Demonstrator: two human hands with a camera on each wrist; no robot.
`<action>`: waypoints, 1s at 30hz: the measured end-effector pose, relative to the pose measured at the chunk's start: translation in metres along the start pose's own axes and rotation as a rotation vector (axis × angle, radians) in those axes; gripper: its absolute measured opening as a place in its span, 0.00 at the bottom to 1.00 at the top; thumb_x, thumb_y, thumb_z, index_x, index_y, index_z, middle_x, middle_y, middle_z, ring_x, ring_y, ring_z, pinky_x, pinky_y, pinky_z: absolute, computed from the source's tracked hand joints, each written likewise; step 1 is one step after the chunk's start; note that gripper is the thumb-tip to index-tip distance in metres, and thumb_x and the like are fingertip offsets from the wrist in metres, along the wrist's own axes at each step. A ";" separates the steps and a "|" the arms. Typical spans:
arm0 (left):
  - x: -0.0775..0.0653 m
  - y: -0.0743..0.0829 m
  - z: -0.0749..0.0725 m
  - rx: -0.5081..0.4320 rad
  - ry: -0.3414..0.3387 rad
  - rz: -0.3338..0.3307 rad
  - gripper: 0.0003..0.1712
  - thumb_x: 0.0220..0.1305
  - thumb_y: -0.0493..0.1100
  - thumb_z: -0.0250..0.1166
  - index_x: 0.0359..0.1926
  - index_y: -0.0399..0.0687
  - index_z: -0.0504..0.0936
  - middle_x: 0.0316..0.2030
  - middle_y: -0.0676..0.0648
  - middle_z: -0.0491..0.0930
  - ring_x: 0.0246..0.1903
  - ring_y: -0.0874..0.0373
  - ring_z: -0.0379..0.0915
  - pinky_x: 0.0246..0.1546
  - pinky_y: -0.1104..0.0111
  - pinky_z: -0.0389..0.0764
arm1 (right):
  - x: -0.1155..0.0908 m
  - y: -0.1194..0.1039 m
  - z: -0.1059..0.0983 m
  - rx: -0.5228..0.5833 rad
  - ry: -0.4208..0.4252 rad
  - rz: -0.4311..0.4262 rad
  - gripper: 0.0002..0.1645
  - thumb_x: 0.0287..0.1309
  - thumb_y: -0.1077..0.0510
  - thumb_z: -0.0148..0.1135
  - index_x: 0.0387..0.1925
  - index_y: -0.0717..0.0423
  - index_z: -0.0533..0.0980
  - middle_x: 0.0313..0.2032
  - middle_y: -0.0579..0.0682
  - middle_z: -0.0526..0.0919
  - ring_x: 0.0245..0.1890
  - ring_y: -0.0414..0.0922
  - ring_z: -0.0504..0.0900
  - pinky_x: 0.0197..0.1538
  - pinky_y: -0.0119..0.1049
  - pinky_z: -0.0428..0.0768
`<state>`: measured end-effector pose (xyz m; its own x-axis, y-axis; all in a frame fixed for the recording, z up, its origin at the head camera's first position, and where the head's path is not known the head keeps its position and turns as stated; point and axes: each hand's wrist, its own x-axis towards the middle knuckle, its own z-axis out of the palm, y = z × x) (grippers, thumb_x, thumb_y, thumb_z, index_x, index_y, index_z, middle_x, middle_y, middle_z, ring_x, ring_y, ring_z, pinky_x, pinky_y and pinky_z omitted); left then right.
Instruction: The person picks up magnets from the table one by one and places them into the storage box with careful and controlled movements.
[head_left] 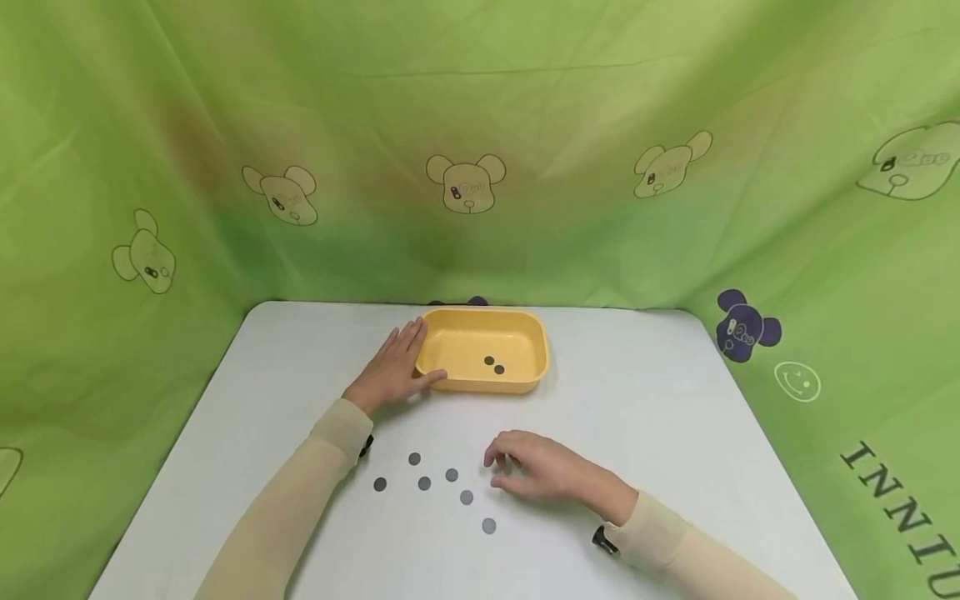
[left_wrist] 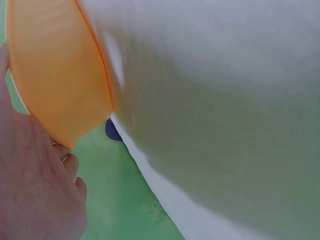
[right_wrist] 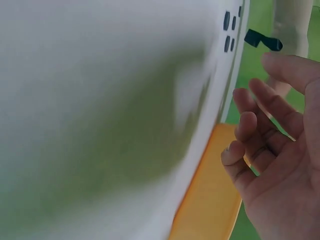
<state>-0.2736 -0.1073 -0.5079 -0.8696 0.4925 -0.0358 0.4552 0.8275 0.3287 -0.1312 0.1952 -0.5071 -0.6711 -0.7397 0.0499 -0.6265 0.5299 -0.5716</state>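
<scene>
A yellow rectangular tub stands near the far edge of the table, with two small dark discs inside it. Against its left end rests my left hand, fingers extended along the side and thumb at the front rim. The left wrist view shows the tub's wall beside that palm. Several grey discs lie scattered on the table in front of the tub. Just right of them hovers my right hand, its fingers loosely bent and nothing between them, as the right wrist view also shows.
The white table has rounded far corners. Green cloth printed with bear heads hangs behind it and on both sides. Dark bands show at the cuffs of both long sleeves.
</scene>
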 end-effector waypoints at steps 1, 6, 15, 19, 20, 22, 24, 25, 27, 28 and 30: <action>0.000 0.000 0.000 0.003 -0.002 0.001 0.63 0.76 0.76 0.52 0.87 0.39 0.35 0.87 0.41 0.34 0.86 0.47 0.31 0.85 0.56 0.31 | -0.001 -0.001 0.002 0.002 -0.010 0.001 0.10 0.70 0.54 0.73 0.49 0.50 0.83 0.40 0.41 0.83 0.40 0.39 0.80 0.46 0.28 0.80; -0.001 -0.001 0.000 0.001 0.001 0.002 0.64 0.76 0.78 0.50 0.87 0.40 0.34 0.87 0.41 0.33 0.86 0.47 0.30 0.85 0.57 0.31 | -0.006 -0.006 0.007 0.015 -0.057 -0.007 0.10 0.70 0.52 0.73 0.49 0.48 0.83 0.37 0.40 0.81 0.37 0.38 0.78 0.44 0.26 0.78; -0.001 -0.001 0.000 -0.005 -0.009 -0.007 0.64 0.76 0.78 0.50 0.87 0.41 0.32 0.87 0.42 0.32 0.86 0.48 0.29 0.85 0.58 0.30 | -0.014 -0.012 0.018 0.034 -0.151 0.002 0.10 0.69 0.45 0.73 0.45 0.42 0.82 0.36 0.35 0.78 0.36 0.32 0.74 0.42 0.23 0.75; 0.000 -0.001 0.001 -0.005 -0.006 -0.003 0.63 0.76 0.77 0.50 0.86 0.41 0.33 0.87 0.42 0.33 0.86 0.47 0.30 0.85 0.57 0.31 | -0.016 -0.013 0.022 0.012 -0.155 -0.005 0.10 0.68 0.45 0.74 0.43 0.41 0.81 0.35 0.34 0.77 0.35 0.30 0.72 0.41 0.23 0.75; 0.000 -0.001 0.001 -0.006 -0.003 0.000 0.63 0.76 0.77 0.50 0.86 0.40 0.33 0.87 0.42 0.33 0.86 0.47 0.30 0.85 0.57 0.31 | -0.016 -0.013 0.023 0.009 -0.154 -0.007 0.10 0.68 0.45 0.74 0.43 0.41 0.81 0.35 0.34 0.77 0.35 0.30 0.72 0.41 0.23 0.75; 0.001 -0.001 0.002 -0.003 -0.003 0.008 0.63 0.76 0.78 0.49 0.86 0.40 0.34 0.87 0.41 0.34 0.86 0.46 0.31 0.85 0.56 0.31 | -0.016 -0.014 0.024 0.007 -0.161 -0.003 0.11 0.67 0.45 0.75 0.42 0.41 0.81 0.35 0.33 0.76 0.35 0.30 0.72 0.41 0.23 0.75; 0.001 -0.001 0.002 0.001 -0.007 0.013 0.63 0.76 0.78 0.49 0.86 0.39 0.33 0.87 0.41 0.33 0.86 0.46 0.30 0.85 0.56 0.31 | -0.016 -0.015 0.024 0.004 -0.169 0.002 0.11 0.67 0.44 0.75 0.41 0.40 0.80 0.34 0.33 0.76 0.36 0.30 0.72 0.41 0.23 0.75; 0.001 -0.001 0.002 0.003 -0.010 0.014 0.64 0.76 0.78 0.49 0.86 0.39 0.33 0.87 0.41 0.33 0.86 0.46 0.30 0.85 0.56 0.31 | -0.016 -0.015 0.024 0.000 -0.172 0.002 0.11 0.67 0.44 0.75 0.40 0.40 0.80 0.34 0.33 0.76 0.36 0.30 0.72 0.41 0.23 0.75; 0.001 -0.001 0.002 0.008 -0.016 0.012 0.64 0.76 0.79 0.48 0.86 0.40 0.33 0.87 0.41 0.33 0.86 0.47 0.29 0.85 0.56 0.31 | -0.015 -0.016 0.024 -0.009 -0.177 -0.001 0.12 0.66 0.44 0.76 0.40 0.40 0.80 0.34 0.33 0.76 0.36 0.30 0.73 0.42 0.23 0.75; 0.001 -0.001 0.001 0.010 -0.018 0.010 0.64 0.76 0.79 0.48 0.86 0.40 0.33 0.87 0.41 0.32 0.86 0.47 0.29 0.85 0.57 0.31 | -0.014 -0.017 0.024 -0.015 -0.177 -0.003 0.12 0.66 0.44 0.76 0.39 0.40 0.79 0.34 0.33 0.75 0.36 0.30 0.73 0.42 0.23 0.75; 0.001 -0.001 -0.001 0.007 -0.015 0.007 0.63 0.76 0.78 0.49 0.86 0.40 0.33 0.87 0.42 0.32 0.86 0.47 0.29 0.85 0.57 0.30 | -0.013 -0.018 0.023 -0.025 -0.174 -0.003 0.12 0.65 0.45 0.77 0.38 0.40 0.79 0.34 0.33 0.75 0.36 0.29 0.72 0.42 0.23 0.74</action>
<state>-0.2753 -0.1077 -0.5075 -0.8631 0.5027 -0.0478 0.4630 0.8256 0.3226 -0.1027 0.1858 -0.5163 -0.5915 -0.8010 -0.0920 -0.6397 0.5357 -0.5512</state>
